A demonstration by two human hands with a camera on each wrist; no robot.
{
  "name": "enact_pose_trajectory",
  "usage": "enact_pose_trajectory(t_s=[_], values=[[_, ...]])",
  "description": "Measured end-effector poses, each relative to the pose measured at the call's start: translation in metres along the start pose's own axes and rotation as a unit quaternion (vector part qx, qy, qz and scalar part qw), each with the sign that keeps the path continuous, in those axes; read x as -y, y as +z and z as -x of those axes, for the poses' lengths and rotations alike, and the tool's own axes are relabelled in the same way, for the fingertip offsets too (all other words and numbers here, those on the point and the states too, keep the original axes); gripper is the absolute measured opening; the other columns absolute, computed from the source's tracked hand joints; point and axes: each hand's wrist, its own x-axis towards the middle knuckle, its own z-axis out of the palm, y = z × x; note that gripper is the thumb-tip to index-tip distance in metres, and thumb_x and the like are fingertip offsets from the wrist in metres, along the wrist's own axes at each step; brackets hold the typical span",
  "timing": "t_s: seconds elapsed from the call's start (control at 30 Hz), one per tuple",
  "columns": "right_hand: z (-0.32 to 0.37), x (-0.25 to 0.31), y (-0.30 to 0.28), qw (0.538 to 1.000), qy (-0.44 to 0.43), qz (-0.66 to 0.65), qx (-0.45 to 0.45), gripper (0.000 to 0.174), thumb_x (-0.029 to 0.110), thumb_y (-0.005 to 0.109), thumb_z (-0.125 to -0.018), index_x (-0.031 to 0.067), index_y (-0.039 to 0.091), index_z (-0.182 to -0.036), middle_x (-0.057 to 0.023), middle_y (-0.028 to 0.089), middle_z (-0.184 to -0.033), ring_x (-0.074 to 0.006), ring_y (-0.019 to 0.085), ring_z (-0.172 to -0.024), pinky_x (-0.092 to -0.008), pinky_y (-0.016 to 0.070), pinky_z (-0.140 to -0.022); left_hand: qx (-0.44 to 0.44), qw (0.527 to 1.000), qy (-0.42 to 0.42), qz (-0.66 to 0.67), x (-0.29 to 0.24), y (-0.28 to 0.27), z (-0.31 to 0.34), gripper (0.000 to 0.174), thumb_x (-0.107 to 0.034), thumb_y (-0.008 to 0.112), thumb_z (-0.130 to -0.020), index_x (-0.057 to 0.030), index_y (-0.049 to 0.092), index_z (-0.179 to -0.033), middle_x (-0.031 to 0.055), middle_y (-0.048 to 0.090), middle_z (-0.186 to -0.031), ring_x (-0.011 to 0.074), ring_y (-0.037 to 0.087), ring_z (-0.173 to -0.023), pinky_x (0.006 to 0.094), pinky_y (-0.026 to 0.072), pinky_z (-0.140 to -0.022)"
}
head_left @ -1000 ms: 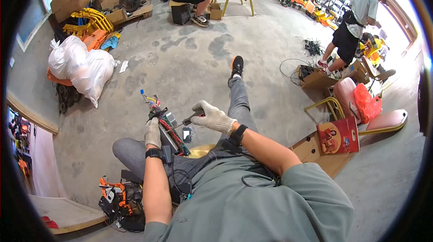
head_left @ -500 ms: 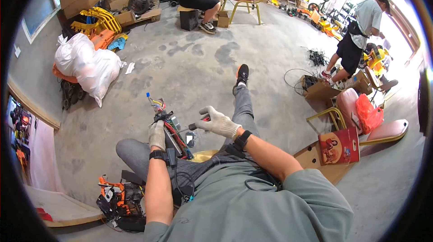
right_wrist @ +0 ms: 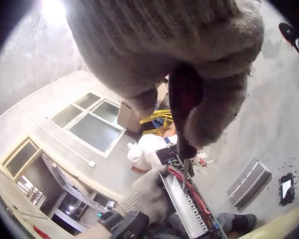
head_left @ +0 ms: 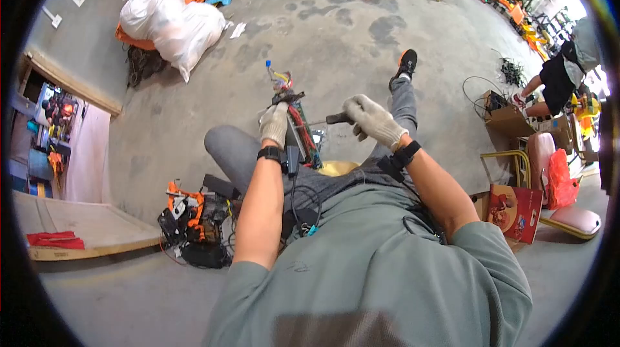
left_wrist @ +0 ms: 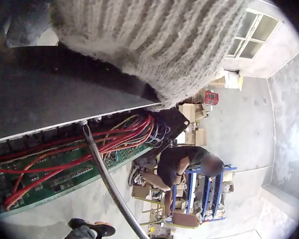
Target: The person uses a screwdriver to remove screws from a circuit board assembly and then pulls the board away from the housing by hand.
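Note:
In a knitted glove, my left hand [head_left: 274, 124] grips a long electronic controller [head_left: 302, 130] held above my lap. Its metal casing [left_wrist: 45, 94] lies alongside a green circuit board [left_wrist: 65, 181] crossed by red wires [left_wrist: 124, 142]. My gloved right hand [head_left: 371, 119] holds a screwdriver [head_left: 337, 118] by its dark handle, fingers curled round it. In the left wrist view the steel shaft [left_wrist: 109, 179] runs to a screw [left_wrist: 84, 122] at the casing's edge, the tip right at it. Coloured leads with a blue plug [head_left: 268, 64] stick out of the far end.
Beside my left leg lies a heap of orange and black parts [head_left: 197, 218]. A metal cover [right_wrist: 249, 182] and a small black frame [right_wrist: 287, 189] rest on the floor. White sacks [head_left: 171, 27] stand farther off; a red printed box [head_left: 515, 212] and chair [head_left: 542, 153] are at right.
The head view has swung, so my hands and the controller appear higher and farther right. The right hand's fingers now sit more closely curled round the screwdriver handle. The left hand keeps its hold.

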Motion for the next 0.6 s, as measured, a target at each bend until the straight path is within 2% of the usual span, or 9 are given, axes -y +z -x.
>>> enact_pose_trajectory(t_s=[0.1,0.17,0.2,0.33,0.4,0.43,0.5,0.53,0.6], values=[[-0.004,-0.007,-0.004,1.0,0.002,0.0,0.016,0.045,0.024,0.074,-0.096,0.0035,0.065,-0.135,-0.0144,0.076,-0.117,-0.0193,0.074,-0.11,-0.034,0.0584,-0.098,0.0,1.0,0.014,-0.004,-0.009,-0.004,0.009,0.066,-0.059,0.051,-0.097,-0.0035,0.076,-0.123,0.0281,0.074,-0.125,0.0473,0.067,-0.122,0.0512,0.0491,-0.103],[-0.013,-0.027,-0.002,0.984,-0.17,0.045,-0.033,0.041,0.024,0.074,-0.096,0.0038,0.067,-0.132,-0.0134,0.076,-0.118,-0.0202,0.074,-0.109,-0.0335,0.0585,-0.097,-0.001,1.0,0.02,-0.003,-0.006,-0.003,0.006,0.067,-0.059,0.051,-0.097,-0.0039,0.076,-0.124,0.0276,0.074,-0.125,0.047,0.067,-0.122,0.0513,0.0492,-0.103],[-0.013,-0.026,-0.002,0.974,-0.213,0.066,-0.036,0.043,0.025,0.074,-0.096,0.0041,0.066,-0.133,-0.0129,0.076,-0.119,-0.0214,0.074,-0.11,-0.0335,0.0585,-0.097,0.009,1.0,0.012,0.019,-0.005,-0.001,0.003,0.066,-0.059,0.051,-0.097,-0.0043,0.076,-0.124,0.0272,0.074,-0.125,0.0469,0.067,-0.122,0.0515,0.0492,-0.103],[0.0,-0.011,0.001,0.97,-0.195,0.13,-0.069,0.044,0.027,0.074,-0.097,0.0044,0.065,-0.134,-0.0135,0.076,-0.117,-0.0212,0.075,-0.107,-0.0335,0.0591,-0.095,0.002,1.0,0.009,0.026,0.003,0.003,-0.004,0.065,-0.058,0.051,-0.097,-0.0049,0.076,-0.126,0.0268,0.074,-0.128,0.0465,0.067,-0.122,0.0508,0.0496,-0.103],[0.004,0.002,0.002,0.998,-0.025,0.04,-0.042,0.044,0.03,0.073,-0.099,0.0047,0.065,-0.134,-0.0137,0.076,-0.114,-0.0198,0.076,-0.101,-0.0334,0.0599,-0.091,-0.001,0.999,0.003,0.043,0.004,0.003,-0.002,0.065,-0.057,0.051,-0.098,-0.005,0.076,-0.127,0.0269,0.074,-0.129,0.0464,0.068,-0.123,0.0506,0.0497,-0.104],[0.005,0.004,0.0,0.998,-0.024,0.039,-0.041,0.044,0.03,0.073,-0.099,0.0047,0.065,-0.134,-0.0137,0.076,-0.114,-0.0198,0.076,-0.101,-0.0334,0.0599,-0.091,0.0,0.999,-0.01,0.04,0.001,0.002,-0.001,0.065,-0.057,0.052,-0.098,-0.005,0.076,-0.128,0.0268,0.073,-0.13,0.0461,0.067,-0.124,0.0503,0.0496,-0.104],[0.006,0.006,-0.006,0.996,-0.044,0.079,-0.007,0.039,0.026,0.067,-0.104,-0.0014,0.063,-0.132,-0.0089,0.072,-0.103,-0.0115,0.071,-0.086,-0.0287,0.0597,-0.077,0.0,0.999,-0.022,0.035,-0.004,0.0,0.002,0.065,-0.057,0.052,-0.098,-0.005,0.076,-0.129,0.0267,0.073,-0.131,0.0459,0.067,-0.124,0.0501,0.0495,-0.105],[0.0,-0.002,-0.006,0.996,-0.044,0.079,-0.007,0.039,0.026,0.067,-0.104,-0.0014,0.063,-0.132,-0.0089,0.072,-0.103,-0.0115,0.071,-0.086,-0.0287,0.0597,-0.077,-0.002,1.0,-0.019,0.02,-0.005,0.0,0.002,0.065,-0.056,0.052,-0.098,-0.0053,0.076,-0.13,0.0264,0.073,-0.131,0.0457,0.067,-0.125,0.0497,0.0494,-0.106],[-0.015,-0.023,-0.004,0.986,-0.156,0.062,-0.026,0.041,0.032,0.07,-0.102,0.0045,0.065,-0.133,-0.0145,0.075,-0.11,-0.0187,0.075,-0.094,-0.0328,0.0594,-0.084,-0.004,1.0,-0.016,0.003,-0.005,0.0,0.003,0.064,-0.056,0.053,-0.098,-0.0055,0.076,-0.13,0.0261,0.073,-0.132,0.0454,0.067,-0.125,0.0494,0.0493,-0.106]])
